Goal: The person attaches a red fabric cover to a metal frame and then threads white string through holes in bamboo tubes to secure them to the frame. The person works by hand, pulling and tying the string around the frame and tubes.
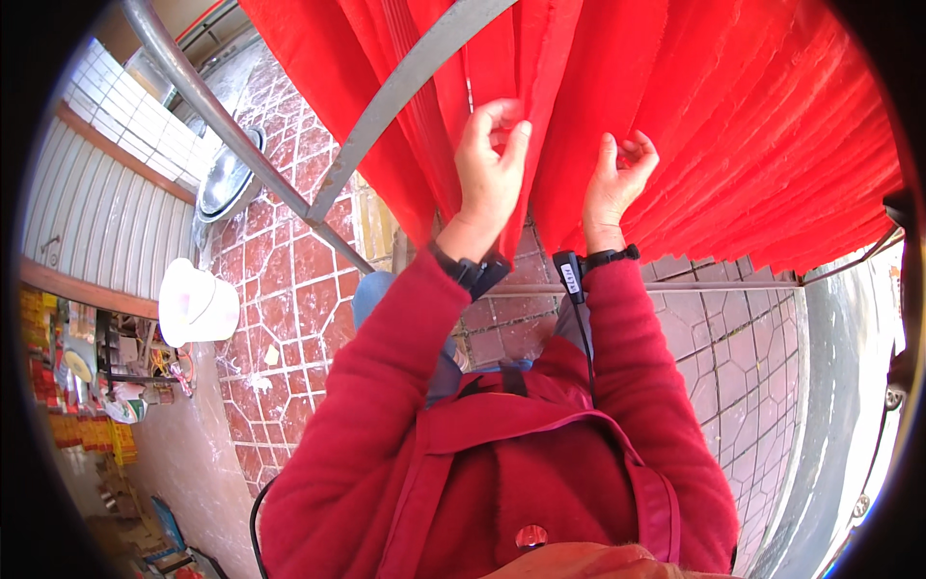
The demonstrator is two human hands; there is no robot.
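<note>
Handling the pleated red cloth (723, 125) is, by judgement, the step in hand. The next move would call for setting thumb and fingers on either side of one fold, then drawing them together.

Grip status: the left hand (490, 166) has its fingers curled toward the thumb, narrow, at the edge of a fold; whether fabric is pinched cannot be told. The right hand (617, 185) is part-spread, thumb raised apart from the bent fingers, with nothing visible between them.

Cloth position: directly ahead of both grips, spreading far out beyond the right one. Contact between the right grip and the fabric cannot be confirmed.

Count, working outward from the grips:

- Hands: two, with the left placed farther forward.
- Black wrist devices: two, one strapped behind each grip, at the left wrist (490, 277) and at the right wrist (569, 273).
- Red cloth: one mass; the pleats are too many to count, and separate panels cannot be ruled out.
- Thin rail (704, 287): one, below the right grip and extending rightward.
- Grey metal bars: two, left of the left grip, one flat and curved (395, 92), one round (207, 97), meeting at a joint.
- White bucket (178, 299): one, well left, on the tiled floor (289, 309).
- Metal basin (230, 179): one, far left, beyond the round bar.
</note>
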